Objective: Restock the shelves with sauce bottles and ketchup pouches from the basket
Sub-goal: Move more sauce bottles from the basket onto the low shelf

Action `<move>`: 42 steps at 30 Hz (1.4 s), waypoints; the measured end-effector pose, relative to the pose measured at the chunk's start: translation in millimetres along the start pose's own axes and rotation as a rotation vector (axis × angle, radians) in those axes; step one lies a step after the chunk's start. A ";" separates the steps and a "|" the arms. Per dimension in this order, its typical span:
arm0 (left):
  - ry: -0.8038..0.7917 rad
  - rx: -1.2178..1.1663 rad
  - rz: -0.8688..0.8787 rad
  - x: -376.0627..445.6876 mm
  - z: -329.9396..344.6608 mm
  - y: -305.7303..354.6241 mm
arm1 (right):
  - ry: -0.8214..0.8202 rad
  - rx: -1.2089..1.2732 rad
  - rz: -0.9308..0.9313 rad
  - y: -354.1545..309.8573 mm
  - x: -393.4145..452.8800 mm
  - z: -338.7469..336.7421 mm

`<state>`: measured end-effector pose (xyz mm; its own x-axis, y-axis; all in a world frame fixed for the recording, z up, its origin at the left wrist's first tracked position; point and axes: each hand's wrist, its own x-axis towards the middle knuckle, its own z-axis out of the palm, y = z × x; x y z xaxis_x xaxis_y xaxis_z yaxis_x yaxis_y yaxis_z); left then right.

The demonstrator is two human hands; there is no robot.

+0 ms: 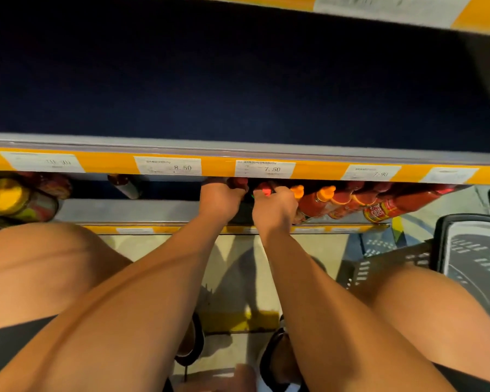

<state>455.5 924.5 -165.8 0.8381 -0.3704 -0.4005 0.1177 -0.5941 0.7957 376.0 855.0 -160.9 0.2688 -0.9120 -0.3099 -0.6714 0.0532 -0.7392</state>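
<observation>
Crouched at the lower shelf [159,213], your left hand [219,200] grips a red-capped bottle [238,183]. Your right hand [275,207], at its 3 o'clock, curls round another bottle [263,189]; the basket [470,250] sits at 4 o'clock.

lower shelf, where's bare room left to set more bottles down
Free: the lower shelf between the lying dark bottle and the left hand. Crowded: right of the right hand, a packed row of red sauce bottles; yellow-lidded jars fill the far left.

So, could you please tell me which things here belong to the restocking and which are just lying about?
Job: left hand and right hand, each gripping a sauce bottle; red sauce bottles; basket.
About: price tags; yellow-lidded jars.
</observation>
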 end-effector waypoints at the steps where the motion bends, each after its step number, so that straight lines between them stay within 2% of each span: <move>1: 0.000 -0.010 0.007 1.0 0.6 0.6 | -0.004 0.005 0.003 0.5 1.0 0.7; 13: 0.028 0.052 0.136 -0.2 -0.4 -3.2 | -0.040 -0.021 -0.028 2.9 0.5 8.9; 19: 0.069 0.055 0.103 2.6 0.8 0.7 | -0.080 -0.030 -0.032 1.3 4.5 9.2; 24: 0.021 0.135 0.081 6.3 -0.6 -11.9 | -0.259 -0.119 0.027 -8.0 8.7 9.5; 28: -0.003 0.170 0.077 10.5 2.5 -14.1 | -0.339 -0.151 0.037 -10.5 10.0 12.3; 33: -0.011 0.205 0.098 25.7 8.0 -6.5 | -0.322 -0.126 0.091 -13.7 12.7 7.4; 37: -0.039 0.182 0.022 32.5 15.0 -3.0 | -0.377 -0.170 0.085 -16.7 14.2 5.1; 42: -0.067 0.288 0.007 32.5 16.5 0.1 | -0.344 -0.138 0.059 -22.6 5.7 -2.9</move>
<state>473.9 900.7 -186.3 0.8004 -0.4155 -0.4322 -0.0516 -0.7660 0.6408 390.7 847.4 -144.3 0.4277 -0.7176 -0.5497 -0.7729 0.0251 -0.6340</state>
